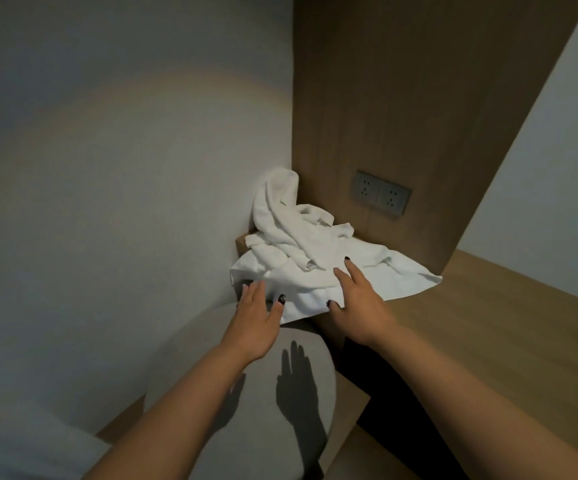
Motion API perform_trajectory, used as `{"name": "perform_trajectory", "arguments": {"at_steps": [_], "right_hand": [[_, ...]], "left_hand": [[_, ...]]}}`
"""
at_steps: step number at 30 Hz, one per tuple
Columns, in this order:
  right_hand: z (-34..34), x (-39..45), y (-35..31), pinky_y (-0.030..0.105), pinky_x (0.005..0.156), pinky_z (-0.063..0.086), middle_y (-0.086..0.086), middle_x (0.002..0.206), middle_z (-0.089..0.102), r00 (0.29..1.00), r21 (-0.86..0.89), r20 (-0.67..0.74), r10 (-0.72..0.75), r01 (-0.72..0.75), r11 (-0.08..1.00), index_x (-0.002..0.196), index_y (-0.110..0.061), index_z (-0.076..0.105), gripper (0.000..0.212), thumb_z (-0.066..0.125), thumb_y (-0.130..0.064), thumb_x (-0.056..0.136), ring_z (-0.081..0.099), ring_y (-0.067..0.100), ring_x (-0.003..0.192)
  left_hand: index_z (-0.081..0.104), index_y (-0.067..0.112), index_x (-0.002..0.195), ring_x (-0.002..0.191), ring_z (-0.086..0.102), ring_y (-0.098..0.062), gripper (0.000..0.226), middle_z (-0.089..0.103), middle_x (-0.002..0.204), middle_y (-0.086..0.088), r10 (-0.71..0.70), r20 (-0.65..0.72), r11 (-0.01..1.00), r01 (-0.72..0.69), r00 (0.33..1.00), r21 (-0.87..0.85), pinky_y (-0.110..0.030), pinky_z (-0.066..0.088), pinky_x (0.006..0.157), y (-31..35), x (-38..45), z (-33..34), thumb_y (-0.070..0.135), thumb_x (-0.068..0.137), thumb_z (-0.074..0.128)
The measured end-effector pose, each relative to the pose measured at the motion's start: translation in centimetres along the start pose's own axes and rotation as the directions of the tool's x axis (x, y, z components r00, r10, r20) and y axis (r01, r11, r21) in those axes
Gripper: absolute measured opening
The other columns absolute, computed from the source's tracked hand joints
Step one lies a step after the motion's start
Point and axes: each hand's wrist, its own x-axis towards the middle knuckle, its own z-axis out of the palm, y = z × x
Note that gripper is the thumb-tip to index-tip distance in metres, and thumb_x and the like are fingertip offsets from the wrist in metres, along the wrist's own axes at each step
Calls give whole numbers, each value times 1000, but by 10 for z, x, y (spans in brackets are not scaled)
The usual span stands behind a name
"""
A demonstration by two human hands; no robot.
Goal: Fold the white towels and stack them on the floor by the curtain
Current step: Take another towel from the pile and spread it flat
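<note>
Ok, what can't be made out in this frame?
- Head view: how many towels are in the pile; folds overlap.
- Whether the left hand and right hand press the pile or hover.
- Floor and curtain: outside the frame.

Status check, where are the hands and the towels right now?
Left hand open, at the pile's near edge. Right hand open, flat on white towels. Towels unfolded, heaped on wooden desk corner. Nothing in the way.

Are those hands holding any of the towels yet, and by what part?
Nothing is held. Both the left hand and right hand are open, fingers straight, at the near edge of the towels.
</note>
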Motion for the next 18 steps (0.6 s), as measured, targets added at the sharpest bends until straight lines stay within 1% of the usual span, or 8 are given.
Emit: {"name": "perform_trajectory", "arguments": {"at_steps": [3,7,9,11,13,18], "right_hand": [[-8,20,27,34,116,25,-1,164,-1,998,36,53,-14,12,999,155,-20,16,68,50,-35,98,8,20,150],[-26,39,58,36,117,25,-2,164,1,994,12,99,-35,34,999,155,-22,14,69,49,-38,99,9,21,150],[-36,48,72,37,117,25,-1,164,3,994,2,101,-47,47,999,155,-21,15,68,49,-38,99,10,21,150],[-42,59,84,37,117,23,1,164,5,992,14,112,-50,49,999,155,-19,15,68,49,-37,99,11,22,150],[-45,73,92,37,117,22,1,164,6,990,26,127,-55,52,998,155,-18,16,68,49,-37,99,11,22,150],[-34,114,103,36,118,21,2,164,7,986,64,159,-49,39,997,155,-17,17,68,49,-36,99,10,22,150]], "left_hand": [[1,17,157,151,-3,-17,70,-2,165,-1,-4,-21,1000,4,1000,-23,-37,8,122,19,22,16,49,102,30],[6,20,157,150,11,-22,73,6,164,-1,-39,-58,997,35,998,-66,-46,20,121,40,51,26,55,99,33],[7,24,156,149,15,-23,74,10,164,-1,-44,-64,995,38,997,-93,-49,24,119,51,63,30,59,97,33],[5,22,156,150,14,-25,72,8,164,-2,-71,-60,992,64,996,-108,-48,21,120,61,74,35,54,99,35],[5,17,157,150,11,-25,70,7,164,-4,-109,-49,987,103,993,-123,-43,17,121,65,85,43,47,101,36],[8,12,156,150,10,-22,69,9,164,-6,-164,4,972,162,986,-172,-38,12,122,54,126,61,42,103,39]]}}
